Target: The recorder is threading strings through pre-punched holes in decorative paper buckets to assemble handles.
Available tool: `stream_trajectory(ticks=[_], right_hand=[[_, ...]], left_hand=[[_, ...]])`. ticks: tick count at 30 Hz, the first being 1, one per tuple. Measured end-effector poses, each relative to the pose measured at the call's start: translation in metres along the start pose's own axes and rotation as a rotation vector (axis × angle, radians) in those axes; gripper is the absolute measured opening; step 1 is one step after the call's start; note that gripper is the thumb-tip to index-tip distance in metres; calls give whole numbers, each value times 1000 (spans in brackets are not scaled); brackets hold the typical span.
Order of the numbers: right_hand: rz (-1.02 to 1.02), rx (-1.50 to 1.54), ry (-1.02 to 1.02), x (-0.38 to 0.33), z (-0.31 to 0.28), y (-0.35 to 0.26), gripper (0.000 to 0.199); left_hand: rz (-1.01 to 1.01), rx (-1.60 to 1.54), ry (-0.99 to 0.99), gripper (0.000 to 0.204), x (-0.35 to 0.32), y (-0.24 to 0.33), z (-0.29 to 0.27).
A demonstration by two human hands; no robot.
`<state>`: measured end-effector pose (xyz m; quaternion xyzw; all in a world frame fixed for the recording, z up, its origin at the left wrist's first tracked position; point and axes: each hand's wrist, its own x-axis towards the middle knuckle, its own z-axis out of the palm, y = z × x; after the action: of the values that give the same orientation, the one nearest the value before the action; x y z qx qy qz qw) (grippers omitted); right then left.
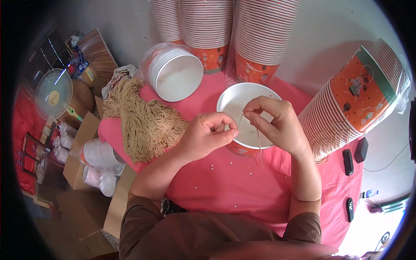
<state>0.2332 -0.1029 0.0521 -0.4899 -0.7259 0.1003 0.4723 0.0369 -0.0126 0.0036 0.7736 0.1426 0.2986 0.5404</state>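
Over a white-lined paper bucket (234, 94), both hands are closed in a pinch on one thin tan cord (259, 139). My left hand (208, 135) grips it with thumb and forefinger at the bucket's near left rim. My right hand (279, 123) pinches it slightly higher, and a loose length hangs from there past the near rim. A short stretch of cord spans the gap between the fingertips. Whether a tiny bead sits at the left fingertips, I cannot make out. To the left lies a thick bundle of tan cords (149, 125).
Small white beads (196, 187) dot the pink tablecloth (216, 186). Tall stacks of buckets (260, 43) stand behind; another stack (342, 108) leans at right, with cords beside it. A wrapped stack (178, 78) lies tipped. Black devices (348, 162) lie near the right edge.
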Motion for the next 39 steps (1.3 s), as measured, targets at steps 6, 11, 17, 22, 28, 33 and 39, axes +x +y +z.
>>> stream_trajectory(ticks=[6,11,17,22,28,33,39], right_hand=[[-36,-247,-170,0,-16,16,17],[-33,-108,-204,-3,-22,-2,17],[-38,-188,-255,-4,-13,-6,15],[-25,-128,-218,-4,-14,-8,9],[-72,-97,-153,-4,-19,-7,8],[-190,-149,-158,-2,-7,-10,7],[-240,-216,-145,-1,2,-13,10]], left_hand=[[-140,-317,-40,6,3,-5,-8],[-192,-362,-37,7,4,-6,-14],[-193,-382,-42,8,4,-5,-15],[-177,-357,-59,9,4,-6,-16],[-125,-267,-167,10,0,0,-25],[-202,-383,-146,10,-2,3,-21],[-225,-429,-137,11,-4,1,-19]])
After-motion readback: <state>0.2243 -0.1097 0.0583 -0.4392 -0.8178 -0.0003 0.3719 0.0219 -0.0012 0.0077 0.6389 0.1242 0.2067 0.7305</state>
